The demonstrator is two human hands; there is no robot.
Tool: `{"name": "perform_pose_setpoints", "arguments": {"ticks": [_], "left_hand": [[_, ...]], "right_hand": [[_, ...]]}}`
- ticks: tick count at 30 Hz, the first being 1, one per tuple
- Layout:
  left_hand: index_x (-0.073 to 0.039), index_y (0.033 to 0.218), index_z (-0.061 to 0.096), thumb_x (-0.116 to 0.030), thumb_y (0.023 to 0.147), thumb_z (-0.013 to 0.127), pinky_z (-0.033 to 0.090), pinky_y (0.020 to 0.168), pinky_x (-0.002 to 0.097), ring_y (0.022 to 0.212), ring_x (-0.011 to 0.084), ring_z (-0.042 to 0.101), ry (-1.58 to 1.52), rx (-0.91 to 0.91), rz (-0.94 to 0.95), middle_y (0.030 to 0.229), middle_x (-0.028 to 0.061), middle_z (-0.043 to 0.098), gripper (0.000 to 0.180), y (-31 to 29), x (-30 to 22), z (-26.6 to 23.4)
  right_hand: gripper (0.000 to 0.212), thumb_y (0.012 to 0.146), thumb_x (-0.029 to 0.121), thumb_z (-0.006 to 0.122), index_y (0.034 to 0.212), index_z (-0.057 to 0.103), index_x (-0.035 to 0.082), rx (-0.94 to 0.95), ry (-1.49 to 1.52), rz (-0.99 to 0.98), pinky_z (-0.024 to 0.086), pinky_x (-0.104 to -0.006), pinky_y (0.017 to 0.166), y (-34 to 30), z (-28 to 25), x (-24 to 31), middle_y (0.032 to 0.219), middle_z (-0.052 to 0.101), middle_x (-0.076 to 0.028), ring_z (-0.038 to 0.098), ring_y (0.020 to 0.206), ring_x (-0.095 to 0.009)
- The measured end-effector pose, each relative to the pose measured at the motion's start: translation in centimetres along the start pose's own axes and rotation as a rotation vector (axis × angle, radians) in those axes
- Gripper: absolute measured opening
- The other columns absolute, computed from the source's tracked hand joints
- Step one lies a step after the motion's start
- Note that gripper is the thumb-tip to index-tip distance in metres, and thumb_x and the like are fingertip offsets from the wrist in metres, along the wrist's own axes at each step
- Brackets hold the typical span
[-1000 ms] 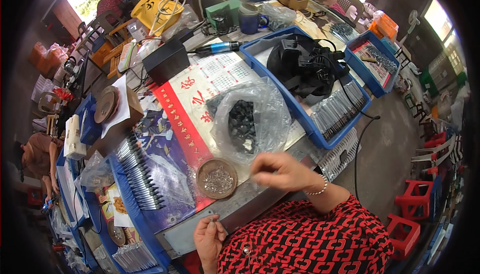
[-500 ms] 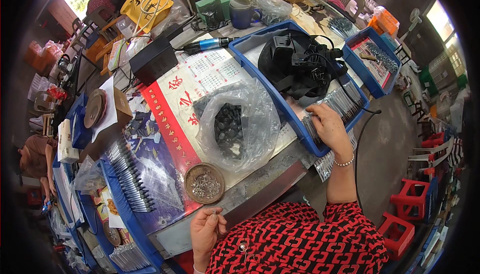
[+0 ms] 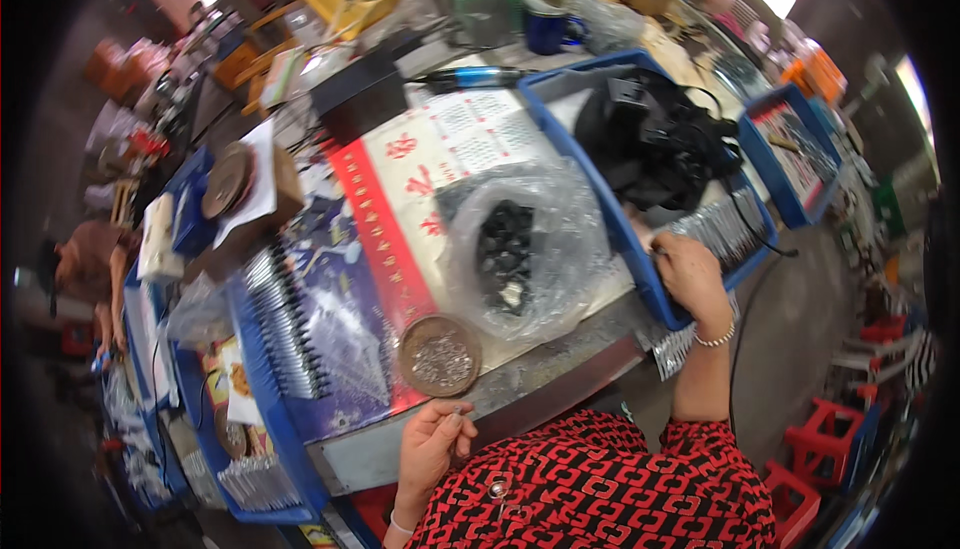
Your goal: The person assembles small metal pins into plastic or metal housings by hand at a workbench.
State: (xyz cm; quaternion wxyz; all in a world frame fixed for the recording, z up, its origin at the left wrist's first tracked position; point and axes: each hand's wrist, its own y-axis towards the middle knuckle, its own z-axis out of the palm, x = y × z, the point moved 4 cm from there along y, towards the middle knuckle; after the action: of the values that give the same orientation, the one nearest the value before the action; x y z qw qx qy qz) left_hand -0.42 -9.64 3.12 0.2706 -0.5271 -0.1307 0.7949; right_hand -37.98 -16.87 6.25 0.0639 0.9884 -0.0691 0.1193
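My right hand (image 3: 692, 277) reaches into the near end of a blue tray (image 3: 630, 239), fingers curled down beside a row of slim grey metal pieces (image 3: 715, 234). Its fingertips are partly hidden, so what they grip is unclear. By the table's front edge, my left hand (image 3: 432, 449) is closed in a pinch, thumb against forefinger; anything between them is too small to make out. Just beyond it stands a round brown dish (image 3: 408, 354) of tiny silvery parts (image 3: 442, 361). A clear plastic bag (image 3: 575, 269) of small black pieces (image 3: 507, 249) lies open between the hands.
Black straps and a device (image 3: 650, 139) fill the blue tray's far part. A black box (image 3: 358, 99) and a blue pen-like tool (image 3: 470, 78) lie behind the bag. Dark-tipped rods (image 3: 285, 324) lie in a row at left. Red stools (image 3: 825, 439) stand at right.
The view has turned, so the table and things appear farther right and a little lower. My right hand remains at the tray's near end; my left hand stays pinched beside the dish.
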Motion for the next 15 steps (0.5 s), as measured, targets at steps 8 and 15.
{"name": "perform_pose_setpoints", "arguments": {"ticks": [8,15], "left_hand": [[0.001,0.106,0.055,-0.011,0.092,0.049,0.041,0.051,0.0171,0.057,0.0058,0.052,0.034,0.050,-0.028,0.077,0.0045,0.060,0.019,0.5,0.6,-0.8],[-0.006,0.113,0.053,-0.018,0.094,0.048,0.032,0.045,0.0148,0.054,0.0013,0.044,0.037,0.244,0.079,0.078,-0.0009,0.056,0.024,-0.1,0.1,-0.3]], "right_hand": [[0.013,0.076,0.003,0.053,0.087,0.047,0.000,-0.031,0.133,0.001,0.040,-0.0440,0.067,-0.5,-0.3,1.0,0.078,0.053,-0.020,0.052,0.077,-0.039],[0.023,0.079,-0.003,0.050,0.102,0.050,-0.004,-0.325,0.112,-0.108,0.043,-0.0361,0.070,-2.3,-2.6,0.8,0.082,0.054,-0.017,0.054,0.077,-0.031]]}}
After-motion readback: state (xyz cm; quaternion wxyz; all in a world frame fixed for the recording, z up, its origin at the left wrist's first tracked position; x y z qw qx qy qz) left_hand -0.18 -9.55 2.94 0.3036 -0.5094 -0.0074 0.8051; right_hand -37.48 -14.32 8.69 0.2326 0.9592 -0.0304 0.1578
